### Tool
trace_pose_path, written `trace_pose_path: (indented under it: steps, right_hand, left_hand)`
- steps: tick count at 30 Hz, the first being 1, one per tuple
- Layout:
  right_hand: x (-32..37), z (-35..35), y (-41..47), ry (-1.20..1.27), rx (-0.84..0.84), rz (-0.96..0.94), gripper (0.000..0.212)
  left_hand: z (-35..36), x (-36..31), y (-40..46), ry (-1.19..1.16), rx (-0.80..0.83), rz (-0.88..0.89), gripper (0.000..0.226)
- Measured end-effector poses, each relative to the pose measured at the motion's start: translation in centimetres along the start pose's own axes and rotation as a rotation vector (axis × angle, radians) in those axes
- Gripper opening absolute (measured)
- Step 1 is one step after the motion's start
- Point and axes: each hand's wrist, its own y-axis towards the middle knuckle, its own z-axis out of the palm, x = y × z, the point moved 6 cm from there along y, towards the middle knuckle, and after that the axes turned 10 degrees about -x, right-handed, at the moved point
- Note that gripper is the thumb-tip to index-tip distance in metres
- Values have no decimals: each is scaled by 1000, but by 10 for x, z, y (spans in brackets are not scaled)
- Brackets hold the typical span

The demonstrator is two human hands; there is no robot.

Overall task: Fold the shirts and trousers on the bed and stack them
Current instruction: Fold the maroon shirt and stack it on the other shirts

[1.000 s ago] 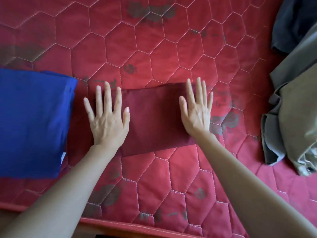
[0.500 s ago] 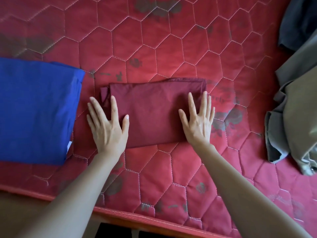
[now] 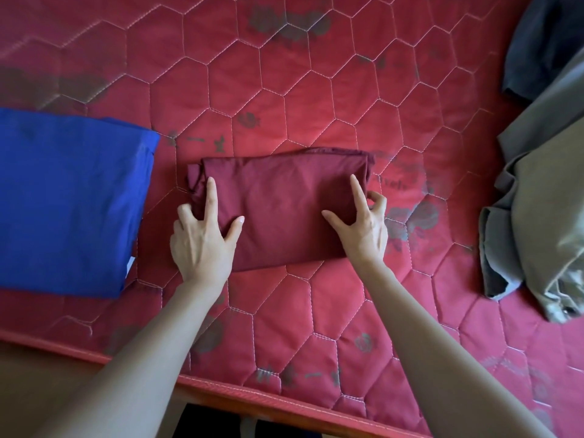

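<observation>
- Red quilted mattress [image 3: 316,99] with hexagon stitching and dark marks fills the view; its near edge runs along the bottom.
- At the left edge of the mattress lies a folded blue garment [image 3: 69,197], flat and neat, partly cut off by the frame.
- Left hand [image 3: 202,238] grips the left end of the folded maroon garment [image 3: 281,210]: the index finger lies straight on top, the thumb presses on the cloth, and the other fingers curl around the edge.
- This maroon garment sits near the middle of the mattress, closer to the near edge, just beside the blue one but apart from it.
- Right hand [image 3: 363,229] takes the right end in the same way, with index finger and thumb on top and the other fingers curled at the edge.
- I judge the cloth to be light, soft and limp; it will sag if lifted by one end, so holding both short ends and supporting it from below seems best.
- At the right edge lies an unfolded olive garment [image 3: 537,222], and a dark garment [image 3: 550,42] is at the far right corner; both are cut off.
- Whether each piece is a shirt or trousers, I cannot tell; the fingertips under the maroon edges are hidden.
</observation>
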Motion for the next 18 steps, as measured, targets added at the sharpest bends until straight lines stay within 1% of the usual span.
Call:
trace_pose_path:
  steps: [3,7,9,14,18]
  right_hand:
    - [0,1,-2,9,40,48,77]
    - [3,1,-3,53,77,63,63]
    - [5,1,-3,59,89,49,60]
    - [17,-13,-6,43,36,-19,61]
    - [40,-34,-15,46,27,-101,62]
  left_hand:
    - [0,0,-1,23,34,-23,73]
    - [-1,-1,2,-30,46,3,66]
    - [-2,-2,3,-62,43,14,64]
    - [-11,-5,3,-106,-2,89,62]
    - [-34,-7,5,-124,-15,130,61]
